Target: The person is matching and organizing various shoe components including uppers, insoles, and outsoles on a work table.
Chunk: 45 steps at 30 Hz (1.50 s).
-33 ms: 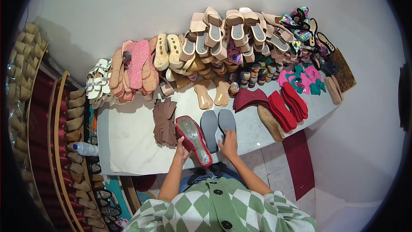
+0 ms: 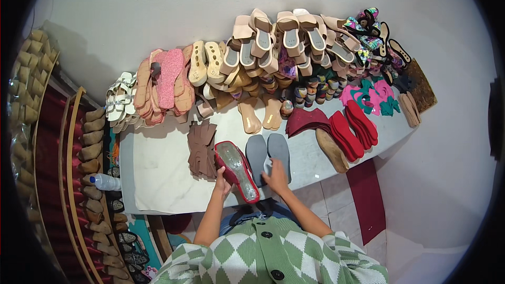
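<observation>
My left hand [image 2: 223, 182] is closed around the edge of a red-rimmed sandal [image 2: 243, 179], tilted over the table's front edge. Its dark red strap lies near my fingers, and a shiny greyish surface shows inside the rim. To its right, two grey insoles [image 2: 256, 152] lie side by side on the table. Over the heel end of the right-hand one, my right hand [image 2: 276, 178] has its thumb and fingers bent together. A small whitish patch shows by the fingertips; whether it is a held piece or the tabletop I cannot tell.
Brown strap pieces [image 2: 202, 150] lie left of the sandal. Red soles [image 2: 347, 137], dark red pieces [image 2: 309, 122] and a brown foot-shaped form [image 2: 331, 151] lie to the right. Finished beige sandals [image 2: 263, 39] are heaped at the back wall. A bottle [image 2: 105, 182] stands off the table's left side.
My right hand has shifted slightly left and toward me along the grey insole, uncovering more of it. The sandal in my left hand has barely moved.
</observation>
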Tool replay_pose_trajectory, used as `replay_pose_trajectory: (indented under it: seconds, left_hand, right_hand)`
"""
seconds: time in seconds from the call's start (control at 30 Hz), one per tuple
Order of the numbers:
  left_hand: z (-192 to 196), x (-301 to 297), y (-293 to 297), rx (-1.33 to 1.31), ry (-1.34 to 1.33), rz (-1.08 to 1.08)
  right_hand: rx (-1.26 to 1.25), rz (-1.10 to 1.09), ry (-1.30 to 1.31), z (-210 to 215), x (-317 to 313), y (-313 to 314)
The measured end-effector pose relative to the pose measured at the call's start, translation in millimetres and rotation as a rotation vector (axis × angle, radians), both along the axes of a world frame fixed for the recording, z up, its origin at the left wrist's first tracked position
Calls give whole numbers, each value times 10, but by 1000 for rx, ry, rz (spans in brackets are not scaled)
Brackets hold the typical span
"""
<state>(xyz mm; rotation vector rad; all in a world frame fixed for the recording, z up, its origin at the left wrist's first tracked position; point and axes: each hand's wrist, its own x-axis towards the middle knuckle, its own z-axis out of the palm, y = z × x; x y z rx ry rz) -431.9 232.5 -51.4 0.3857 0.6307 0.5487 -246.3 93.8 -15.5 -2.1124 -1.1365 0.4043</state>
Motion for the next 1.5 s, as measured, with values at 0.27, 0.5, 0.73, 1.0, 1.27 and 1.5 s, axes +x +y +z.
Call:
replay_pose_trajectory:
  seconds: [0.27, 0.5, 0.73, 1.0, 1.27, 1.5]
  left_hand:
    - [98, -113, 48, 87, 45, 5]
    - [132, -89, 50, 62, 35, -18]
    - [204, 102, 87, 52, -36, -61]
    - [-48, 235, 116, 70, -69, -133]
    - [143, 372, 51, 225, 16, -106]
    - [41, 211, 42, 31, -25, -72]
  right_hand:
    - [-203, -44, -24, 42, -144, 376]
    - [-46, -140, 44, 216, 7, 284]
    - [107, 33, 390, 992, 86, 190]
    - [96, 197, 326, 1069, -29, 187]
    - [7, 197, 50, 973, -111, 189]
    - [240, 157, 968, 683, -6, 251]
